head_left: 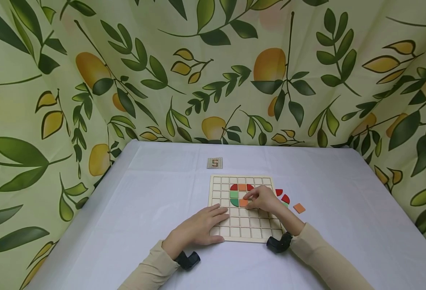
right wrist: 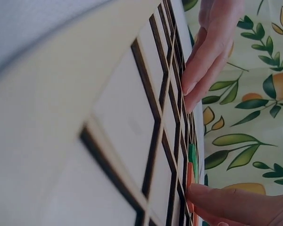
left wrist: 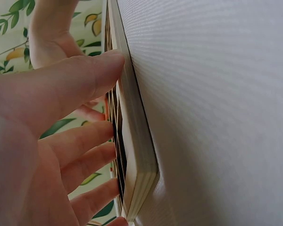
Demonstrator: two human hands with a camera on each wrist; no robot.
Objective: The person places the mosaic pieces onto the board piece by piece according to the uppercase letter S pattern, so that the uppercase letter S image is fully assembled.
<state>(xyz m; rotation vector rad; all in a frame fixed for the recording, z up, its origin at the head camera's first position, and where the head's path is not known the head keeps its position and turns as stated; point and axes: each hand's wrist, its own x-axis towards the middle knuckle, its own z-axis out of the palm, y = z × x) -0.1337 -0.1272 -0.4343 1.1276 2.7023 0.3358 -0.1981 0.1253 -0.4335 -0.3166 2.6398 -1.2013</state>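
A light wooden grid board lies on the table. My left hand rests on its near left corner, fingers spread over the grid and thumb at the front edge. In the left wrist view the thumb touches the board's edge. My right hand pinches an orange square tile at a cell near the middle. Left of it sits a dark green quarter-round tile, with a light green square tile above. The row behind holds red quarter-round tiles either side of another orange square.
Loose red quarter-round tiles and an orange square tile lie right of the board, with a green tile partly hidden by the right wrist. Behind the board lies a small pattern card. A leaf-print curtain surrounds the white-covered table.
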